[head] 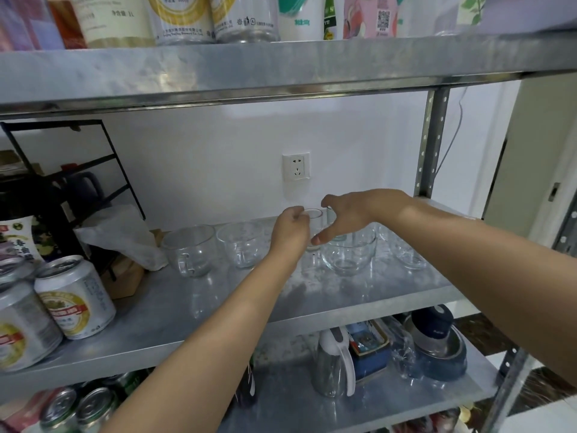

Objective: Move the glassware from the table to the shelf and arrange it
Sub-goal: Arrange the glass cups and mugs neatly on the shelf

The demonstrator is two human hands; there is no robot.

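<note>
While left hand [290, 231] fingers pinch a small glass [314, 217], right hand [354, 214] fingers spread apart.

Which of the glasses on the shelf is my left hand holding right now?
The small narrow glass at the back, just left of the bowl; your left hand pinches its rim.

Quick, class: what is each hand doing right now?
Left hand: grips the small glass.
Right hand: open, fingers spread beside that glass.
</note>
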